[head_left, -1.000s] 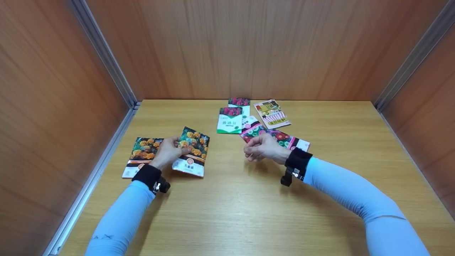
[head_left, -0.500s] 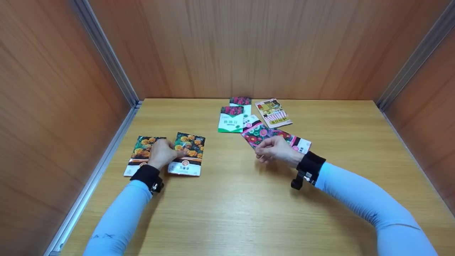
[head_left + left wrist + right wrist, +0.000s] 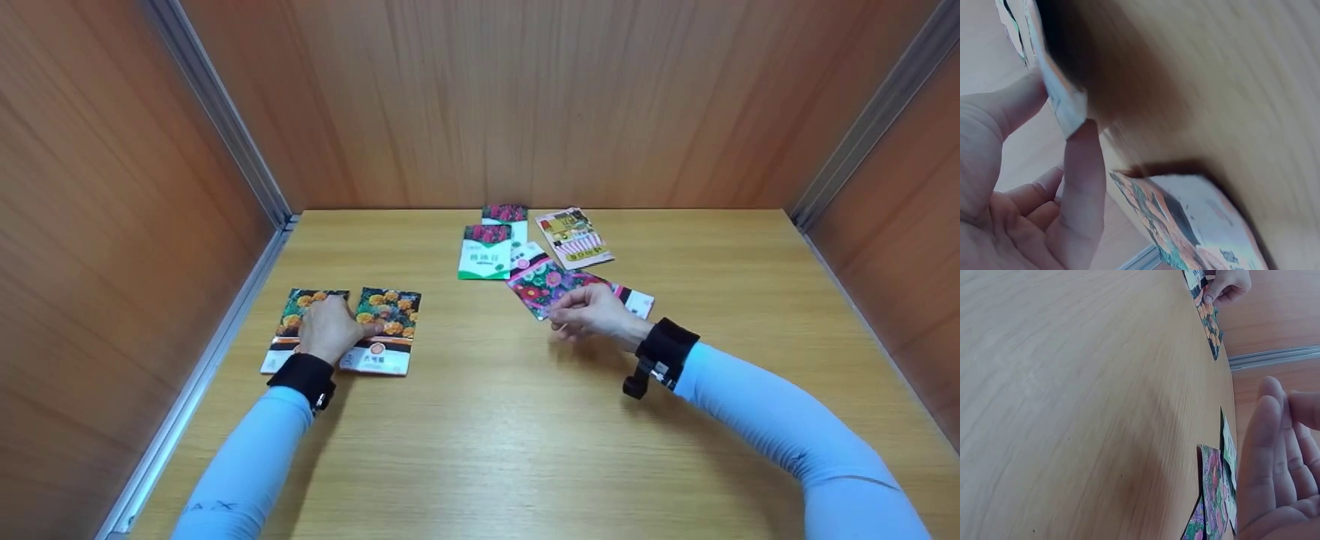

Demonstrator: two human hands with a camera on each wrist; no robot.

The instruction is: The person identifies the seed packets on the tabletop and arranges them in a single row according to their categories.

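Orange-flowered packet (image 3: 390, 334) pinched by left hand (image 3: 328, 330) | right hand (image 3: 595, 313) hovers, thumb against fingers

The left arm (image 3: 251, 450) extends forward, the left hand (image 3: 328, 330) pinching between thumb (image 3: 1019, 101) and fingers (image 3: 1082, 185), while the right arm (image 3: 750, 412) bends at the elbow (image 3: 817, 465), the right hand (image 3: 596, 313) loosely curled, thumb near fingertips (image 3: 1265, 410).

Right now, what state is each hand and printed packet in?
Left fingers: pinching the right marigold packet
Right fingers: bent, holding nothing
Right marigold packet: pinched, face up
Left marigold packet: face up, partly hidden
Rear green-white packet: partly covered
Front green-white packet: overlapping it
Yellow packet: flat, slanted
Pink-banded packets: slanted, partly hidden
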